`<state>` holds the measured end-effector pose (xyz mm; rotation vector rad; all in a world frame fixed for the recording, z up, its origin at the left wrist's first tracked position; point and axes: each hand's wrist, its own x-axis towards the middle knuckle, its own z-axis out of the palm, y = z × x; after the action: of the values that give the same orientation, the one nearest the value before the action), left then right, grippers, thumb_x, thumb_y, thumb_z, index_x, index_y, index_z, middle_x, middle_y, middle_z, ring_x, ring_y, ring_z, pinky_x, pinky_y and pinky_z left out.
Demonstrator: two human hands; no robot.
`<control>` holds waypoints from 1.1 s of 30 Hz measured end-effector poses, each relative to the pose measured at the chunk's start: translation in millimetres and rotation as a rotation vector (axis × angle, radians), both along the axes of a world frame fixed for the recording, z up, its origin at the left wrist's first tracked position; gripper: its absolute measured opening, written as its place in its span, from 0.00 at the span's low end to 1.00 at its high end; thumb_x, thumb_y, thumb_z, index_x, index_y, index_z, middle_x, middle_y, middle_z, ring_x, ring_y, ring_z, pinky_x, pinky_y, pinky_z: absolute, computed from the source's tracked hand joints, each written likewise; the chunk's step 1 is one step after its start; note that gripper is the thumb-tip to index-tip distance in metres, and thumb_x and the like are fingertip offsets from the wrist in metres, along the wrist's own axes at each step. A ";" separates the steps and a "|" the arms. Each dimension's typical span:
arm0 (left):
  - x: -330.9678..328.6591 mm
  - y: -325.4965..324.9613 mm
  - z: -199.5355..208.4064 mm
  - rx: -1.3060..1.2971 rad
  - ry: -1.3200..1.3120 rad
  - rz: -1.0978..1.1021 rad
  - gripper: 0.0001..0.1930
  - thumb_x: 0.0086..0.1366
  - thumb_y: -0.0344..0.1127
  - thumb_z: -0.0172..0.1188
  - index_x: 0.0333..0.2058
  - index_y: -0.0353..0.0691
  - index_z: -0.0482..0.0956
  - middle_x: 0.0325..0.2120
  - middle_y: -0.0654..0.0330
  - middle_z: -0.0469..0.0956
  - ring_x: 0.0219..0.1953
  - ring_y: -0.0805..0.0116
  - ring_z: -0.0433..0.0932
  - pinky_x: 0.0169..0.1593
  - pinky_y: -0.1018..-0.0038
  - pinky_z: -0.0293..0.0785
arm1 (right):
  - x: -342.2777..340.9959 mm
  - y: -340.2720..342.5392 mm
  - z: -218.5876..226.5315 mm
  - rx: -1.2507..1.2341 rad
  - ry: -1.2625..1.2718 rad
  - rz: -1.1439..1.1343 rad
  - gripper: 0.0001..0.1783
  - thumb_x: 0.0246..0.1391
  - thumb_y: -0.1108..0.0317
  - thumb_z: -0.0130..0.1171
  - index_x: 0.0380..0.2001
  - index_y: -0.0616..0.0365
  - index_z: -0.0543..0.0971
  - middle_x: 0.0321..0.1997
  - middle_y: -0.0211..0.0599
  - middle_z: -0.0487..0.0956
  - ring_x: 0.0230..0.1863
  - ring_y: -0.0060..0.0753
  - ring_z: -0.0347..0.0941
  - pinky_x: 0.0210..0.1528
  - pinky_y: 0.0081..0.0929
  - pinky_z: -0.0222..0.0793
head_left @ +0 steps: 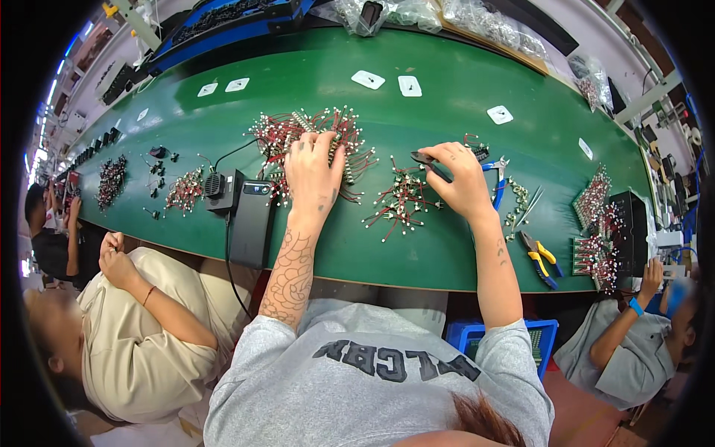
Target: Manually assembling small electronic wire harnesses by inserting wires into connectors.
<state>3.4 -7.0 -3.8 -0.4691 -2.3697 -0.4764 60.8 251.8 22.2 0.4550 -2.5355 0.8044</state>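
A heap of small circuit boards with red wires and white plug ends point(354, 138) lies at the middle of the green table point(328, 246). My left hand point(313, 167) is on this heap, its fingers bent over some of the boards and partly hidden among them. My right hand point(460, 179) is closed on a small black-handled tool point(439, 173) that looks like pliers; its working end is hard to make out. Below that tool lies a smaller loose pile of wired boards point(404, 197). Blue-handled pliers point(497, 182) lie right beside my right hand.
Left of my left forearm are a black power bank point(252, 223) and a small black fan-like device point(216, 186). Tweezers point(530, 205) and yellow-blue pliers point(542, 261) lie at right, near stacked wired boards point(596, 246). People sit on both sides; a blue crate point(547, 343) stands below.
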 end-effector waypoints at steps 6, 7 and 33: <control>-38.4 -3.7 13.0 -0.094 -0.160 -0.022 0.15 0.58 0.33 0.65 0.45 0.41 0.80 0.36 0.60 0.78 0.37 0.60 0.75 0.46 0.69 0.72 | -4.3 -1.9 -2.4 -0.036 0.091 0.016 0.17 0.41 0.73 0.60 0.39 0.55 0.81 0.37 0.30 0.81 0.38 0.33 0.73 0.47 0.27 0.67; -44.0 -5.4 15.8 -0.132 -0.233 -0.044 0.15 0.57 0.33 0.65 0.45 0.41 0.80 0.37 0.60 0.78 0.37 0.61 0.75 0.46 0.70 0.72 | -4.7 -1.8 -3.0 -0.043 0.107 0.015 0.17 0.41 0.74 0.61 0.39 0.55 0.81 0.37 0.30 0.81 0.38 0.33 0.73 0.47 0.27 0.67; -26.2 47.4 46.5 1.409 -1.091 -0.928 0.17 0.69 0.37 0.58 0.52 0.34 0.75 0.37 0.54 0.81 0.34 0.75 0.81 0.34 0.80 0.81 | -9.0 -13.2 -17.8 -0.736 -0.155 0.030 0.14 0.50 0.77 0.58 0.42 0.60 0.81 0.36 0.31 0.82 0.32 0.24 0.74 0.41 0.21 0.69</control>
<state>-22.7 40.4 42.8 -0.6135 -1.6716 -3.0689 51.8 238.6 4.4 0.1840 -2.1424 1.7298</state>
